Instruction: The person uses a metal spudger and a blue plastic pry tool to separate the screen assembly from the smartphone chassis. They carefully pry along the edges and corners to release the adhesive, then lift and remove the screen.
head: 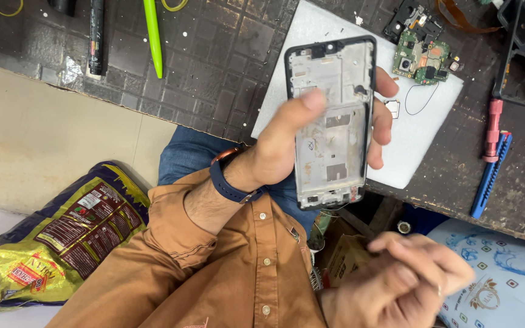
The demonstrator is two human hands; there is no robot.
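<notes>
Above the edge of the dark, speckled workbench, a stripped black smartphone frame with its bare metal inner plate exposed is held up in the left hand. The frame is clasped around its long sides: the thumb is pressed across the inner plate near its upper half, while the fingers are wrapped around the far edge, their tips showing on the right side. The long axis of the frame is set nearly upright in the view, tilted slightly, with its upper end over a white foam sheet laid on the bench. A dark blue wristband is worn on that wrist, below a rust-brown shirt sleeve.

The right hand is kept low, below and to the right of the frame and well apart from it; it is blurred, its fingers loosely curled, and whether anything is pinched in them cannot be told. The left hand is thus the only one on the frame.

On the foam sheet a green circuit board is seen, and a red-handled tool beside a blue one is laid to the right
</notes>
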